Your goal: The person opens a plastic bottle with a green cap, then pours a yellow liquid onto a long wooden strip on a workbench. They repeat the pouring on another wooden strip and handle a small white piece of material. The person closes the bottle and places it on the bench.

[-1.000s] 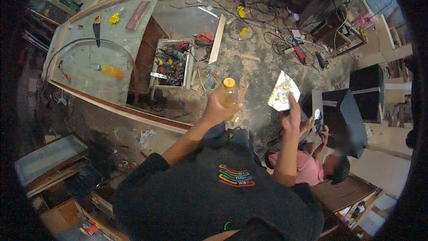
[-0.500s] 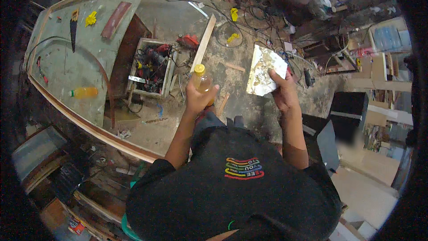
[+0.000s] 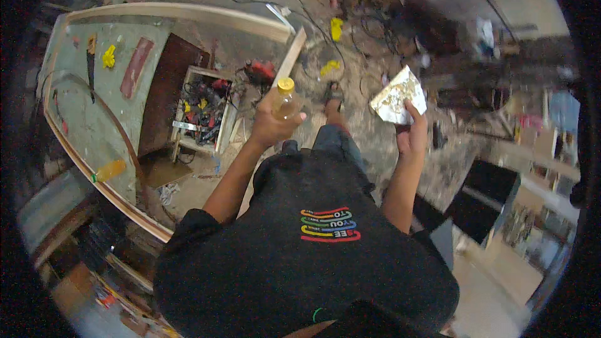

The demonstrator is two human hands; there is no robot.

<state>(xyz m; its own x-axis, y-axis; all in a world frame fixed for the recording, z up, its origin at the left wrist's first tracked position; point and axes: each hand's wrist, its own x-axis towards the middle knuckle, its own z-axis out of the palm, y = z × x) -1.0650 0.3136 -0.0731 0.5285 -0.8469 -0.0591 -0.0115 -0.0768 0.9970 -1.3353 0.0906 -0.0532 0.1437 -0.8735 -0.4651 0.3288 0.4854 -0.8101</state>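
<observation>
My left hand (image 3: 268, 126) is closed round a clear plastic bottle (image 3: 286, 105) with a yellow cap, held upright in front of my body. How much liquid it holds I cannot tell. Out to the right, my right hand (image 3: 412, 134) pinches a flat white piece (image 3: 389, 105) with brownish-gold stains, thumb on its upper face. Its material is unclear; it looks like a stained sheet or thin slab. Both things are off the ground, well apart. Below and ahead of them, my sandalled foot (image 3: 334, 95) is on the stained floor.
A wooden crate (image 3: 226, 126) of power tools stands left of my legs. A wood strip (image 3: 290, 57) lies ahead. Leftward, a wood-edged green panel (image 3: 119, 103) carries an orange drink bottle (image 3: 110, 169) and a saw (image 3: 91, 70). Cables (image 3: 375, 37) trail ahead; a black box (image 3: 481, 197) stands right.
One foot has come forward into view, and the surroundings have shifted and blurred. The white piece has turned and tilted in my right hand. Both hands keep their hold.
</observation>
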